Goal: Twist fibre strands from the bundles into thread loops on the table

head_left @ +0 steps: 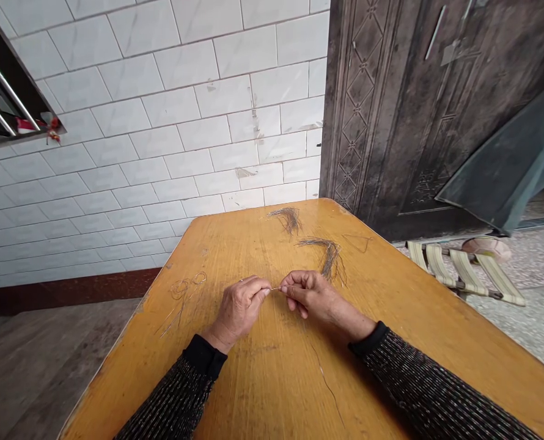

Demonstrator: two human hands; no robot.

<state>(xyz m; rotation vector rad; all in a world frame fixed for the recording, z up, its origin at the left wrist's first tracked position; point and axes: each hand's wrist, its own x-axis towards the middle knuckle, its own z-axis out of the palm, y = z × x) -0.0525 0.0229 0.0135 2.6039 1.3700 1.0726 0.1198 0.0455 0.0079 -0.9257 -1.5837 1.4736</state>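
Over the middle of the table, my left hand [241,307] and my right hand [315,297] face each other with fingertips closed in a pinch. A short stretch of thin wire [275,288] spans the small gap between them, gripped at both sides. From beneath my right hand a long, loose wire end [322,373] trails toward the near edge. Left of my left hand lie a few wires bent into loops [180,290] with straight tails. Just beyond my right hand rests a bundle of bent thin wires [329,253].
A second wire bundle [286,219] lies near the far edge of the yellow wooden table [235,244]. One bent wire [359,243] is at the right. Behind are a white tiled wall [235,122] and a dark door [391,122]. A strap-topped folding stool [464,272] stands right of the table.
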